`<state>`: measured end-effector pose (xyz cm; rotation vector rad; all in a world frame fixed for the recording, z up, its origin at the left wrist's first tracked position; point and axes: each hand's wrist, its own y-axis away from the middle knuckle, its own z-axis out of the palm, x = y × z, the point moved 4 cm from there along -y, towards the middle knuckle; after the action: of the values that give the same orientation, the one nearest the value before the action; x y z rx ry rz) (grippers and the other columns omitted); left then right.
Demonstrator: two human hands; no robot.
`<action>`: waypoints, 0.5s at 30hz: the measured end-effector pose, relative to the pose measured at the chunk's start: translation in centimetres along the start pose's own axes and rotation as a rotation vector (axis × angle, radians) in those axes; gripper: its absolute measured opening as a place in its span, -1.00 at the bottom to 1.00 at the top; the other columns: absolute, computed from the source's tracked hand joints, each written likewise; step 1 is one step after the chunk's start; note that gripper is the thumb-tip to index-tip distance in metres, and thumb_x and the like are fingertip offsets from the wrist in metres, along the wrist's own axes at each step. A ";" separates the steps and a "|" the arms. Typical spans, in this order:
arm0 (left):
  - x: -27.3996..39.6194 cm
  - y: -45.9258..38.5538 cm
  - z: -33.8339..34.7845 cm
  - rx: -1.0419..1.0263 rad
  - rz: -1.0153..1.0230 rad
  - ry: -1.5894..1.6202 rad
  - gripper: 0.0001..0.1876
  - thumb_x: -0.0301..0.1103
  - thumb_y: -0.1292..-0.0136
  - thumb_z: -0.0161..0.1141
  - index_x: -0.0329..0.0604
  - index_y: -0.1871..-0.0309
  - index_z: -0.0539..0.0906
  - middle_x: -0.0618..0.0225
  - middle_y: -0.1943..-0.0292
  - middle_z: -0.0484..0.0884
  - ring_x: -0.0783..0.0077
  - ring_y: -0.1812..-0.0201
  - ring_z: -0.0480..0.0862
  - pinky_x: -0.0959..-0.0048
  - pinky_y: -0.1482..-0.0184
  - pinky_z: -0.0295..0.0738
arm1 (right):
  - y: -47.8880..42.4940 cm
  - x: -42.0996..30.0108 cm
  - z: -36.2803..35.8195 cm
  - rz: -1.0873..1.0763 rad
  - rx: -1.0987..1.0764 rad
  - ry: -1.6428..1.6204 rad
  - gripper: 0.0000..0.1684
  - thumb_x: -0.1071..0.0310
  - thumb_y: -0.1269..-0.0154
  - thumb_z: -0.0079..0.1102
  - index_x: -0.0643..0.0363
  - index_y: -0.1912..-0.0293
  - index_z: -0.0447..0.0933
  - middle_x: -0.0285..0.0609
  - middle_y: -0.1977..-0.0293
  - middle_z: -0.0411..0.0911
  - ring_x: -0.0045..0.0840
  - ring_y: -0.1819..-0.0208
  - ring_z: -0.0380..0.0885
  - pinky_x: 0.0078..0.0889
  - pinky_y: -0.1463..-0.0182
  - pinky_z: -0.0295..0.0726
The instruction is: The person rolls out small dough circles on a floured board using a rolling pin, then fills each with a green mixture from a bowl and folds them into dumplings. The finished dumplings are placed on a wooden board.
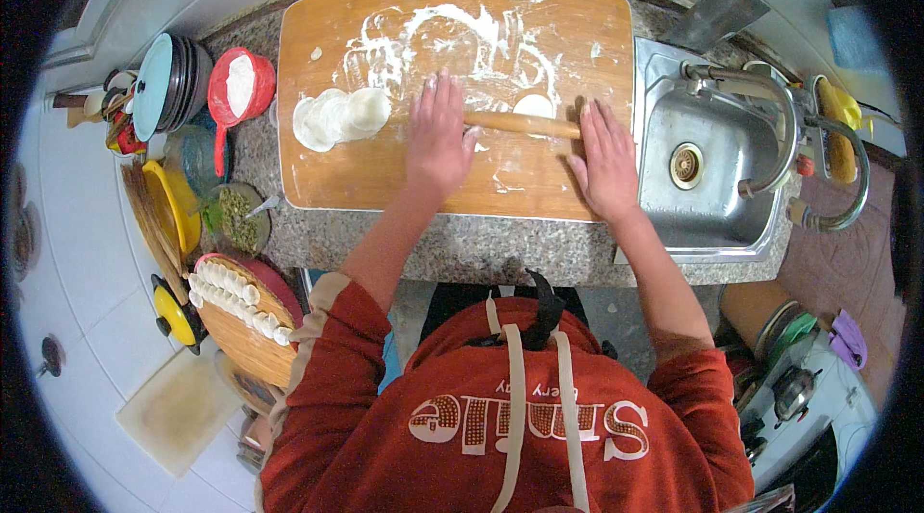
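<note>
A thin wooden rolling pin (516, 123) lies crosswise on the floured wooden board (346, 184). Its left end runs beneath my left hand (437, 137), and its right end meets my right hand (606, 159). Both hands lie palm down with fingers stretched out, working the pin from its ends. Part of a round dough wrapper (534, 106) shows behind the pin, near its right half. To the left of my left hand, several flat dough wrappers (339, 117) overlap in a row. White flour (447, 18) is smeared over the far part of the board.
A steel sink (660, 202) with a curved faucet (783, 116) adjoins the board's right side. A cleaver (722, 8) leans behind it. At left stand a red scoop of flour (242, 83), a bowl of chopped green filling (242, 221) and a round board (238, 340) bearing dumplings.
</note>
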<state>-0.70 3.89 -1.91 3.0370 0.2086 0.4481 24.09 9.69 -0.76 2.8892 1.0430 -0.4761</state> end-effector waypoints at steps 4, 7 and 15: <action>-0.9 -3.8 0.7 0.221 0.041 -0.007 -0.21 -0.18 -0.38 0.21 -0.36 -0.54 0.14 -0.07 -0.58 0.07 -0.06 -0.60 0.04 -0.02 -0.60 -0.11 | -5.0 1.7 -0.7 0.045 0.070 0.057 -0.15 0.12 -0.35 0.23 0.28 -0.48 0.15 0.07 -0.42 0.30 -0.07 -0.49 0.19 0.00 -0.50 0.16; -1.0 -3.2 0.9 0.154 0.044 -0.030 -0.21 -0.18 -0.39 0.20 -0.37 -0.54 0.13 -0.09 -0.59 0.05 -0.06 -0.60 0.04 -0.01 -0.60 -0.11 | -3.2 1.9 0.7 0.039 0.065 0.041 -0.09 0.13 -0.31 0.27 0.27 -0.50 0.13 0.07 -0.45 0.26 -0.06 -0.50 0.18 -0.01 -0.51 0.15; -0.7 -2.6 0.8 0.165 0.040 -0.016 -0.26 -0.19 -0.43 0.15 -0.42 -0.53 0.14 -0.12 -0.58 0.05 -0.10 -0.59 0.04 -0.08 -0.58 -0.11 | -3.0 1.4 -0.5 0.027 0.061 0.012 -0.07 0.11 -0.28 0.31 0.26 -0.49 0.13 0.13 -0.41 0.28 -0.03 -0.49 0.18 -0.01 -0.48 0.20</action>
<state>-1.47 6.32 -3.11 3.2104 0.1931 0.4294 23.36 12.94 -0.45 2.9584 1.0070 -0.4980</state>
